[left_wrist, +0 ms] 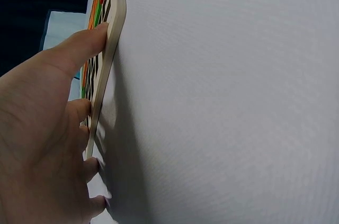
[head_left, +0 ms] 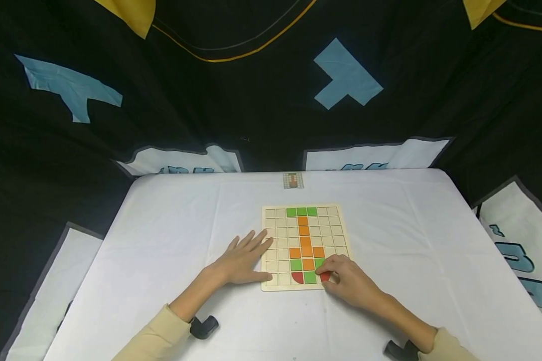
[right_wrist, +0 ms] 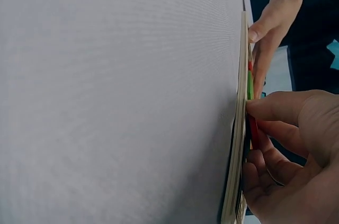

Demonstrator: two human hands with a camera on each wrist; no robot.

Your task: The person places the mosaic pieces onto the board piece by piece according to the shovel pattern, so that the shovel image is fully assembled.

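A square wooden grid board [head_left: 277, 250] lies on the table, with green, orange and red flat pieces set in its cells. My left hand [head_left: 241, 260] rests with spread fingers on the board's left edge; in the left wrist view its thumb [left_wrist: 87, 46] touches the near corner. At the board's near right part, my right hand [head_left: 350, 281] pinches a red piece [head_left: 325, 276] between thumb and fingers. The right wrist view shows that red piece [right_wrist: 254, 133] at the board's surface. A red quarter-round piece [head_left: 297, 277] and a green square [head_left: 309, 277] sit left of it.
A small picture card [head_left: 293, 180] with a similar pattern lies at the table's far edge. White cloth covers the table [head_left: 176, 215]. Black cloth [head_left: 235, 110] with blue and yellow shapes hangs behind. Dark wrist devices [head_left: 204, 327] sit near both sleeves.
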